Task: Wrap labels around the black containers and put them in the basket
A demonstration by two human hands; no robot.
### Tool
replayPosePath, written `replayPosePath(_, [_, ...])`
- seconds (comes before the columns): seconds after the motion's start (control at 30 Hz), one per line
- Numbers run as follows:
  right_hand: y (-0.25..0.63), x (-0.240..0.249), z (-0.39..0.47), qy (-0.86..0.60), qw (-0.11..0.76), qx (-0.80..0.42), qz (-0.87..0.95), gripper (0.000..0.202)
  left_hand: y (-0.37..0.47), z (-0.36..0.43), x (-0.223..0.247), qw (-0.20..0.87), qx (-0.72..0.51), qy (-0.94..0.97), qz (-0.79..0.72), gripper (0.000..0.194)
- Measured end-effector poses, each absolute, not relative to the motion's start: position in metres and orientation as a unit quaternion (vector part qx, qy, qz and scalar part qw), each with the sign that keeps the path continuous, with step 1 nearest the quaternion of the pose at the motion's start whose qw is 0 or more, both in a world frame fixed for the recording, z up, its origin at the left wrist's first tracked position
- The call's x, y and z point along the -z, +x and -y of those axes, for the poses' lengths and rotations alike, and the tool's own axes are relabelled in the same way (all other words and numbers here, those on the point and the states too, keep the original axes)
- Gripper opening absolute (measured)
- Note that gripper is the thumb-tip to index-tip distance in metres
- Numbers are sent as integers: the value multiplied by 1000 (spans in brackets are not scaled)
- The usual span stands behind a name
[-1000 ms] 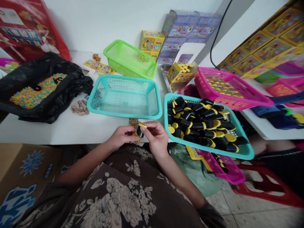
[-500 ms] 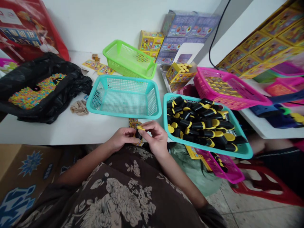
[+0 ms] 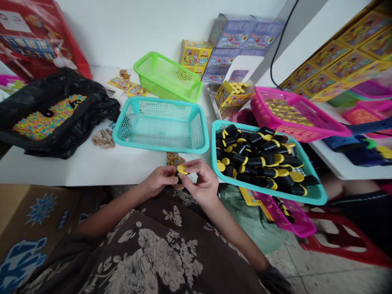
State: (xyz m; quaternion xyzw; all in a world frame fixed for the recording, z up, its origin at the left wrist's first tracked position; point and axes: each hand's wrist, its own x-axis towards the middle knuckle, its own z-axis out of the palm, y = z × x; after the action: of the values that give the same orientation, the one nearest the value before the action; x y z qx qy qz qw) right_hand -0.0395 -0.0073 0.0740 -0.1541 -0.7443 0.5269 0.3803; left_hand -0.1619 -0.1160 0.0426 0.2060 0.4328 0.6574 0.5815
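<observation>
A small black container with a yellow cap (image 3: 182,169) is between my hands at the table's front edge. My left hand (image 3: 159,179) pinches its black body, mostly hidden by the fingers. With thumb and forefinger, my right hand (image 3: 202,181) grips the yellow cap. Printed yellow-brown stickers or wrappers (image 3: 173,159) lie on the edge just behind my hands; some of the same print shows below the container. Just right of my hands, a turquoise basket (image 3: 320,192) holds many black containers with yellow caps (image 3: 255,162).
Behind my hands stands another turquoise basket (image 3: 161,147), and beyond it a green basket (image 3: 153,61). A black bag (image 3: 65,143) of colourful pellets sits left, near a crumpled cloth (image 3: 104,139). At right are a pink basket (image 3: 306,130) and an open yellow box (image 3: 229,94).
The container has tilted, so the cap's flat top now faces me more and less of the black body shows. My right fingers have shifted slightly over the cap.
</observation>
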Motion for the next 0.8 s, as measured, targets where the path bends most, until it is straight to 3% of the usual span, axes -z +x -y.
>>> replayPosePath(0.17, [-43, -75, 9, -181, 351, -598, 697, 13, -163, 117, -41, 548, -654, 227, -469, 46])
replayPosePath(0.43, [-47, -76, 10, -135, 422, -493, 749, 11, -160, 118, -38, 513, -688, 216, -467, 41])
replayPosePath(0.63, [-44, -74, 7, -82, 447, -453, 767, 12, -154, 112, -33, 566, -704, 191, -385, 45])
replayPosePath(0.8, [-43, -66, 4, -172, 424, -525, 717, 13, -156, 116, -34, 608, -689, 174, -354, 35])
